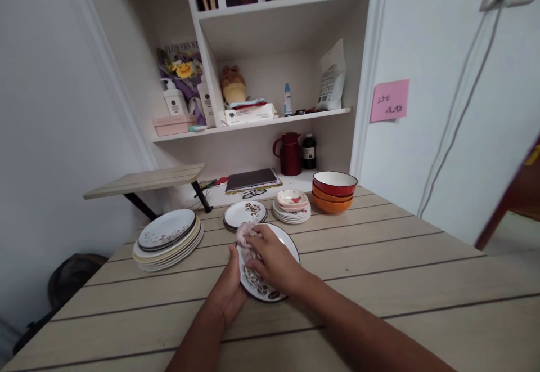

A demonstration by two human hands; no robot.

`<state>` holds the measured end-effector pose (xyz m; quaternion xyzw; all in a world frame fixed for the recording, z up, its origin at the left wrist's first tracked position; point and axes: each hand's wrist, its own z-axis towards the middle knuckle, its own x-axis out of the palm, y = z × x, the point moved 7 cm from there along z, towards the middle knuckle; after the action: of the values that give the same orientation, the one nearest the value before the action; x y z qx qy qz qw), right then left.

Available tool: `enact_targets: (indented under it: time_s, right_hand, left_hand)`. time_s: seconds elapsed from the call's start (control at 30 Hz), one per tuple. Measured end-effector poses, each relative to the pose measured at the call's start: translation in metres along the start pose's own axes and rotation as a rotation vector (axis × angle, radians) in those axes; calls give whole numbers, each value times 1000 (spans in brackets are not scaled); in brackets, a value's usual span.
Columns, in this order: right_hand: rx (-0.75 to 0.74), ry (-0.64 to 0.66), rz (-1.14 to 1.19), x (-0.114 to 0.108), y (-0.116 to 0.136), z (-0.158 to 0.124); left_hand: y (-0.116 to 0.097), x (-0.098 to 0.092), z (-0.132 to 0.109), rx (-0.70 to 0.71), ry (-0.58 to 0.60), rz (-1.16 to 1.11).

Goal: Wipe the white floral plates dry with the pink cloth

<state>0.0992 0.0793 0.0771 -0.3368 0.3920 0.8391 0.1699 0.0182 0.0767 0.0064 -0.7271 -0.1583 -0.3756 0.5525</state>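
A white plate (287,246) with a dark rim and a brown flower pattern is tilted up over the table in front of me. My left hand (231,286) grips its left edge, thumb at the rim and the other fingers hidden beneath. Bunched in my right hand (274,259) is a pale pinkish cloth (246,233), pressed against the plate's face. Just beyond lies a short stack of small flowered plates (241,213).
At left stands a stack of large plates (166,231), near a small raised shelf (145,180). Small dishes (292,209) and stacked red and orange bowls (333,192) stand at back right. Behind are a dark laptop-like slab (252,179), glasses (254,194) and a red jug (290,155).
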Motion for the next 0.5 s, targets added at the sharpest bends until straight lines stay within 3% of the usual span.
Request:
enact_targets:
  time_s: [0.17,0.3,0.4,0.5]
  right_hand:
    - [-147,251,-32,13,12,-9]
    - [-166,449,-69,8,9,-18]
    - [-43,568,-142,-4,-5,-24]
    - [164,577,-243,-21,-28,-26]
  left_hand:
    - [-1,-9,-1,-20,-37,-6]
    - [1,-7,-2,-63,-22,13]
    - [-1,-7,-2,-13,-69,35]
    - [1,-7,-2,-10,-92,44]
